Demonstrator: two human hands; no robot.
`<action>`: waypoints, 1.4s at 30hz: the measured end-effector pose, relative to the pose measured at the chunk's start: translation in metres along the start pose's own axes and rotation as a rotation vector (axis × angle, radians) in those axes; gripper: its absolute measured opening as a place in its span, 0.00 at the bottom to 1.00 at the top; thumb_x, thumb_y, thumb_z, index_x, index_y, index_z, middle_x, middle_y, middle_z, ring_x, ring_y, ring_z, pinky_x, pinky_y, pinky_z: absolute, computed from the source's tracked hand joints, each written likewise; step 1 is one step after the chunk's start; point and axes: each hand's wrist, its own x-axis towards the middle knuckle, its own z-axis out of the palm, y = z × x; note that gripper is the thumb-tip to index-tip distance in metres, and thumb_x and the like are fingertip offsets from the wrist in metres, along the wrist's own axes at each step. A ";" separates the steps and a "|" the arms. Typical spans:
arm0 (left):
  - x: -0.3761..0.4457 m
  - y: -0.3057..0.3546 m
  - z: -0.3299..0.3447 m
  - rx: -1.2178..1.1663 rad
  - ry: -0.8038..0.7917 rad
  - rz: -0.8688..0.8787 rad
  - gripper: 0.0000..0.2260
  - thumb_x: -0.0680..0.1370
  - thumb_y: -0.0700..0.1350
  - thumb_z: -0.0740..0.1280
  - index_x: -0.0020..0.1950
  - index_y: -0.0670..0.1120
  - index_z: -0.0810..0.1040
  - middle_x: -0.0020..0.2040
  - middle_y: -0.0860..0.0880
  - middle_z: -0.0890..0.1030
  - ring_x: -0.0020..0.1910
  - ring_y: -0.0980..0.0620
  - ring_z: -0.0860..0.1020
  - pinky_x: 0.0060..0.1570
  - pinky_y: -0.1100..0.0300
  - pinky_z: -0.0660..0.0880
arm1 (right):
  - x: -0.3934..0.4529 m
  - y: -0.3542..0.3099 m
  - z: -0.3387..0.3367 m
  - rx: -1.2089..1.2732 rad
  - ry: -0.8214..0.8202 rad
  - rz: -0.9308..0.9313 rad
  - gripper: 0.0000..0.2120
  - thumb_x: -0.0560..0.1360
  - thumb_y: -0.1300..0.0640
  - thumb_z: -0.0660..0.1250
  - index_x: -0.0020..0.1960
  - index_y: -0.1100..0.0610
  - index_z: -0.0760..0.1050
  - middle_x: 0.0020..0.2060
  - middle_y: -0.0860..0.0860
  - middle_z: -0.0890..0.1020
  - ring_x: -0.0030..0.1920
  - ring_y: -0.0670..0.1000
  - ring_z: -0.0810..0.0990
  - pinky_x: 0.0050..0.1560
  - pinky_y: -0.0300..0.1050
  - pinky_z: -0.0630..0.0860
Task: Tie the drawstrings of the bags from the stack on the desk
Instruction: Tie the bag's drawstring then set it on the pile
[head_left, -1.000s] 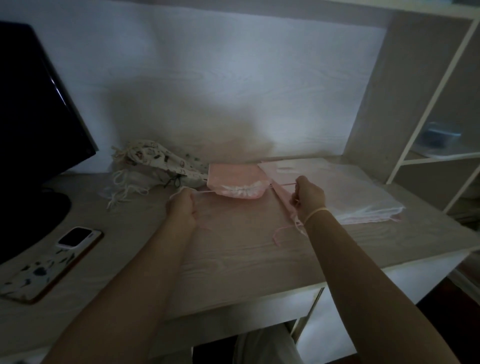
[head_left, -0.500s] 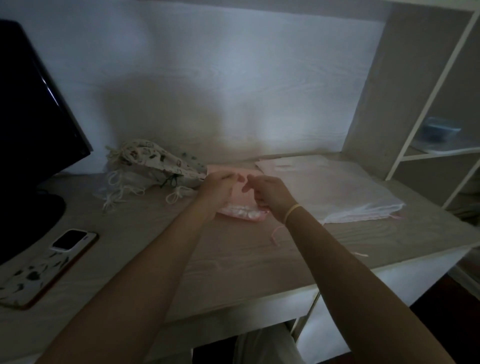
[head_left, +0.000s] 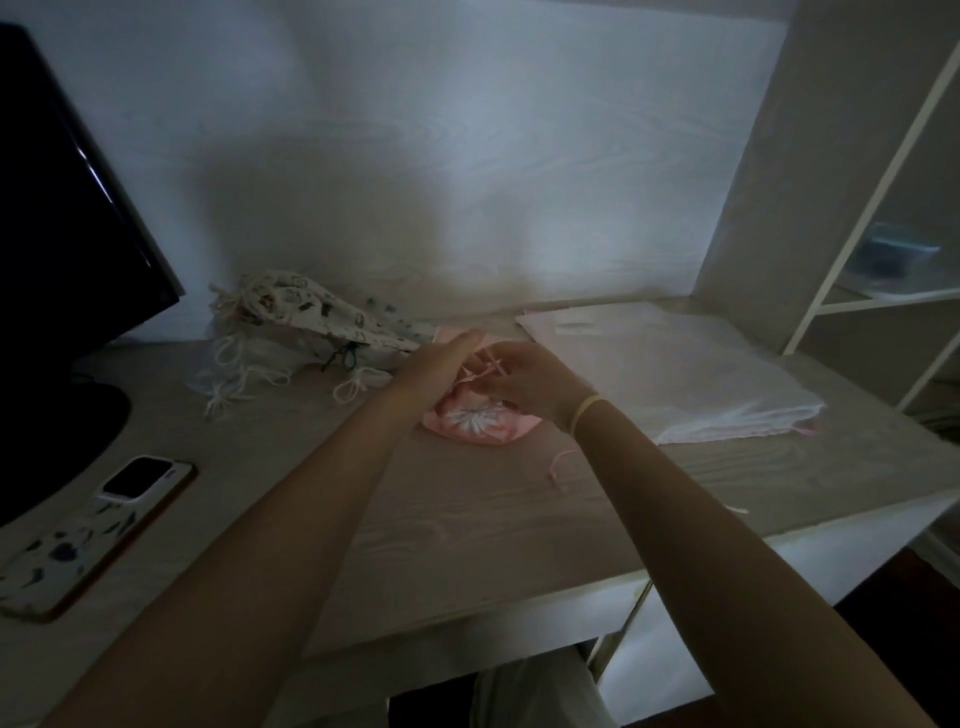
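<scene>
A small pink drawstring bag (head_left: 475, 423) lies on the desk with its mouth cinched into gathers. Directly above it my left hand (head_left: 439, 366) and my right hand (head_left: 532, 382) meet, each pinching part of the pink drawstrings (head_left: 485, 366), which cross between the fingers. One loose pink string end (head_left: 558, 465) trails on the desk under my right wrist. The flat stack of pale bags (head_left: 675, 371) lies to the right.
A heap of patterned bags with white cords (head_left: 306, 332) sits at the back left. A phone (head_left: 93, 525) lies near the front left by a dark monitor (head_left: 67, 249). White shelving (head_left: 883, 249) stands at the right. The desk's front edge (head_left: 519, 608) is near.
My hands, first spread apart pulling the strings taut, came together over the cinched bag. The strings now cross between my fingers.
</scene>
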 end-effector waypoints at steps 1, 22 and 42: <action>0.000 -0.001 -0.001 -0.012 -0.035 -0.014 0.23 0.79 0.61 0.57 0.40 0.46 0.82 0.24 0.47 0.73 0.18 0.51 0.67 0.25 0.64 0.64 | -0.001 0.000 0.000 0.055 0.032 0.023 0.03 0.72 0.56 0.71 0.42 0.54 0.80 0.30 0.47 0.77 0.28 0.44 0.71 0.32 0.38 0.69; -0.008 -0.001 0.002 0.209 -0.253 0.015 0.06 0.75 0.40 0.68 0.43 0.39 0.84 0.33 0.46 0.82 0.30 0.52 0.78 0.36 0.60 0.75 | 0.017 0.021 -0.007 1.022 0.482 0.456 0.08 0.76 0.57 0.67 0.48 0.62 0.80 0.22 0.50 0.64 0.17 0.45 0.57 0.20 0.33 0.55; -0.008 0.010 0.029 0.511 -0.191 0.114 0.12 0.74 0.40 0.61 0.31 0.42 0.76 0.26 0.50 0.75 0.27 0.55 0.71 0.33 0.61 0.66 | 0.014 -0.038 -0.048 0.310 0.555 0.037 0.18 0.78 0.57 0.58 0.33 0.57 0.79 0.33 0.53 0.79 0.36 0.49 0.75 0.42 0.43 0.70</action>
